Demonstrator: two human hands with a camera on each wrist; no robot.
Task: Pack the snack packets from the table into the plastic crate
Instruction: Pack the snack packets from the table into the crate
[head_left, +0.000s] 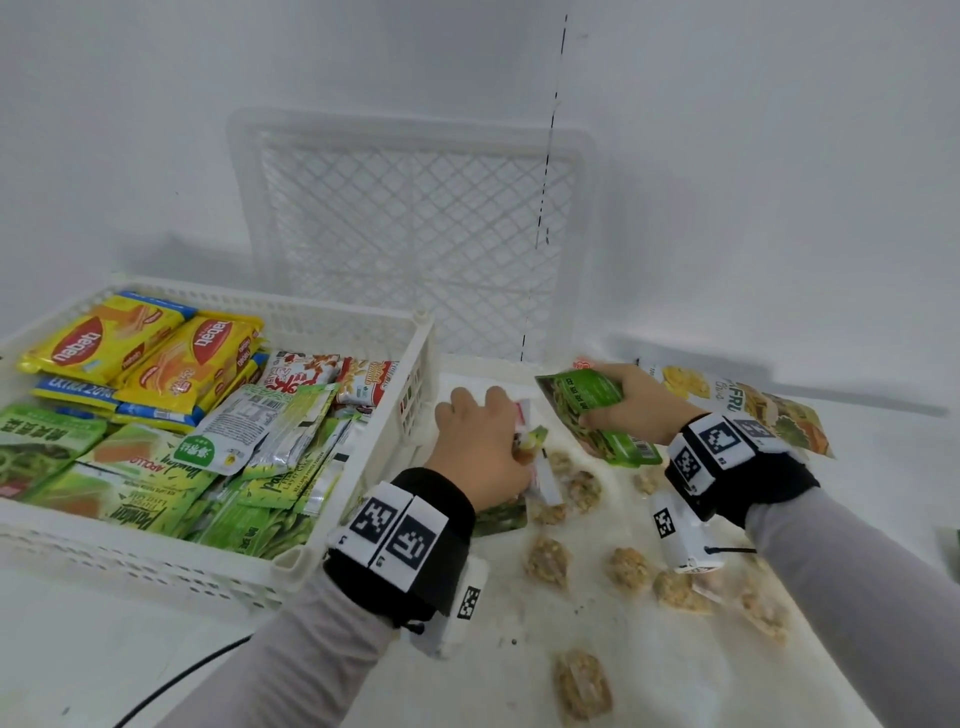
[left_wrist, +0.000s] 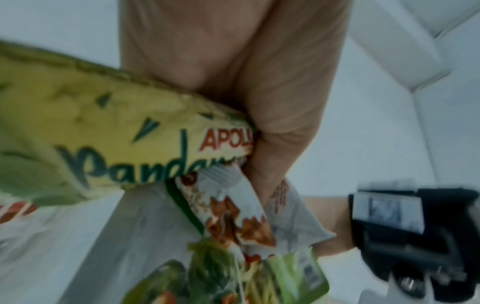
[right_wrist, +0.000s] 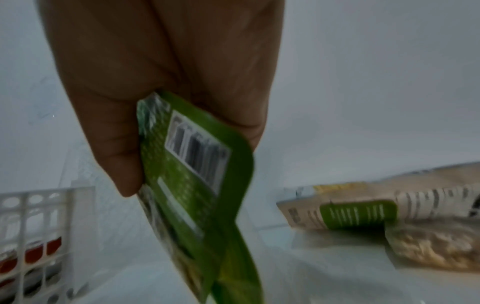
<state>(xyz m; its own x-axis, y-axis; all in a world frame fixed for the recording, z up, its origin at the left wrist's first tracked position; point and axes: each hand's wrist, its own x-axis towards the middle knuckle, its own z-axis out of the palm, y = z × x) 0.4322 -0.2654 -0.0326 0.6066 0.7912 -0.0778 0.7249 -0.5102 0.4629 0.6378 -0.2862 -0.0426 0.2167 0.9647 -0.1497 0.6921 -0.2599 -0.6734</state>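
Note:
The white plastic crate (head_left: 395, 415) at the left holds many yellow, green and silver snack packets. My left hand (head_left: 498, 431) is just right of the crate wall and grips a bunch of small packets: a yellow-green Pandan packet (left_wrist: 116, 144) and a white-and-brown packet (left_wrist: 233, 216). My right hand (head_left: 613, 400) pinches a green packet (head_left: 597, 421) by its edge, lifted off the table. In the right wrist view the green packet (right_wrist: 207, 226) hangs from thumb and fingers, barcode side showing.
A second white crate (head_left: 415, 234) leans upright against the back wall. A large fruit-chips bag (head_left: 737, 405) lies beyond my right wrist. Several clear-wrapped oat snacks (head_left: 628, 569) are scattered on the white table (head_left: 857, 338). A black cable (head_left: 171, 686) runs at bottom left.

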